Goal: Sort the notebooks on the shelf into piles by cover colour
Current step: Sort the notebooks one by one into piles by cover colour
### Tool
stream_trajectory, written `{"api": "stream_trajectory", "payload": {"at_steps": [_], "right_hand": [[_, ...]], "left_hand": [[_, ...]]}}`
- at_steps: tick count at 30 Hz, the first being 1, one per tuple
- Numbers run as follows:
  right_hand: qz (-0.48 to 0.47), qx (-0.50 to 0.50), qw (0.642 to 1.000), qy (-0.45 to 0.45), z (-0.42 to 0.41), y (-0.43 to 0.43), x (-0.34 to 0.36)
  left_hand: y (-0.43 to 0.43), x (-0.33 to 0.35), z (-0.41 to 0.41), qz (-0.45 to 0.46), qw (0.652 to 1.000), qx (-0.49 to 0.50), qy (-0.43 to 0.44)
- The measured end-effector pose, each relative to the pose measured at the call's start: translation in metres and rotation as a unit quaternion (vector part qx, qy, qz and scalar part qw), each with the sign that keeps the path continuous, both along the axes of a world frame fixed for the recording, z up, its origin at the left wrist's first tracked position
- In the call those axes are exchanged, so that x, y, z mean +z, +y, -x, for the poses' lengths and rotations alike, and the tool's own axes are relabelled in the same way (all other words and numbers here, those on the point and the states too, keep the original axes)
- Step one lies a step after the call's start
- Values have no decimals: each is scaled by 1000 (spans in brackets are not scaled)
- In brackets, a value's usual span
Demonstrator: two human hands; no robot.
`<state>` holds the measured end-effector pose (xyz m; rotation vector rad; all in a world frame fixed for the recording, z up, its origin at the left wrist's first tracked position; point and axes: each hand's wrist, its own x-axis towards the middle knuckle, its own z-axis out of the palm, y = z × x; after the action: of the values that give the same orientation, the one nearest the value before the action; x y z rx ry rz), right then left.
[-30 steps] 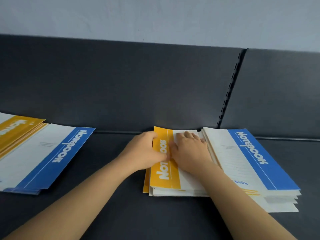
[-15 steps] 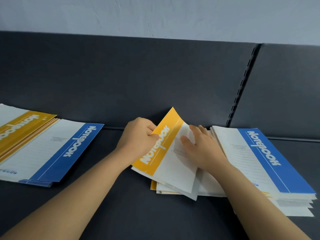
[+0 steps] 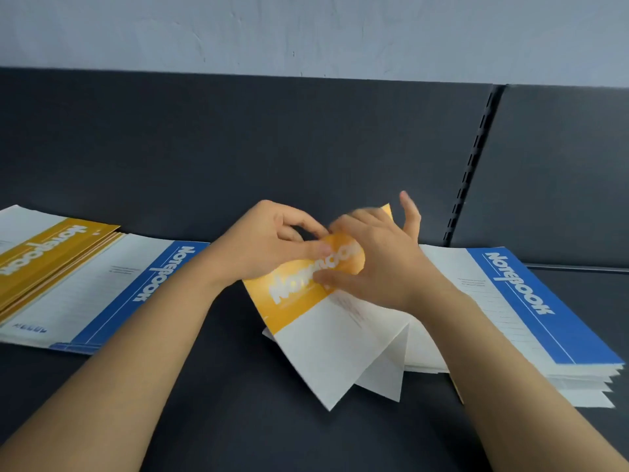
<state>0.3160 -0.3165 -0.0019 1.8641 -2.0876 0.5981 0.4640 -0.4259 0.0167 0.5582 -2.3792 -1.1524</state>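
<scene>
Seen from the head camera, four covers read "Notebook" in white: two on yellow bands, two on blue. The left hand (image 3: 269, 243) and the right hand (image 3: 374, 264) both pinch the yellow notebook (image 3: 296, 301), which is tilted mid-shelf (image 3: 238, 420). A blue-topped pile (image 3: 531, 301) lies to the right. A blue notebook (image 3: 136, 291) and a yellow pile (image 3: 51, 253) lie to the left.

Head-worn view, forward and down, close over shelf (image 3: 238, 420)

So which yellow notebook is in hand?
The middle notebook, tilted up, gripped by the left hand and right hand; the far-left notebook lies flat on its pile.
</scene>
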Motion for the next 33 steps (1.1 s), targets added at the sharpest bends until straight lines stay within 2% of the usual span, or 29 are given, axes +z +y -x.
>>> {"api": "stream_trajectory", "payload": {"at_steps": [3,5,9,13,16,19,22,24,26,30,33], "right_hand": [[18,2,997,-70,4,2,6],[85,-19,990,-113,9,3,9],[232,-68,937,-252,18,5,14],[273,-116,898,-325,14,3,20],[228,-95,878,-410,14,1,19],[119,-46,818,-561,4,-3,13],[71,-20,785,-615,-22,-15,8],[58,-15,777,-627,-47,-28,11],[48,-2,771,-635,-75,-46,17],[4,41,779,-625,-152,-91,24],[-17,26,787,-617,-217,-135,26]], "left_hand": [[-14,5,-11,-80,995,-33,-54],[-25,7,-21,-128,988,-61,-65],[-40,5,-33,-238,965,-112,-14],[-33,2,-25,-242,969,-49,24],[-29,-2,-15,-279,955,41,95],[-31,-5,-8,-223,954,169,110],[-33,3,-18,-117,971,206,33],[-36,13,-39,-96,983,155,-37],[-45,21,-72,-97,986,116,-64],[-89,30,-156,-50,986,139,-76],[-137,35,-222,55,976,156,-145]]}}
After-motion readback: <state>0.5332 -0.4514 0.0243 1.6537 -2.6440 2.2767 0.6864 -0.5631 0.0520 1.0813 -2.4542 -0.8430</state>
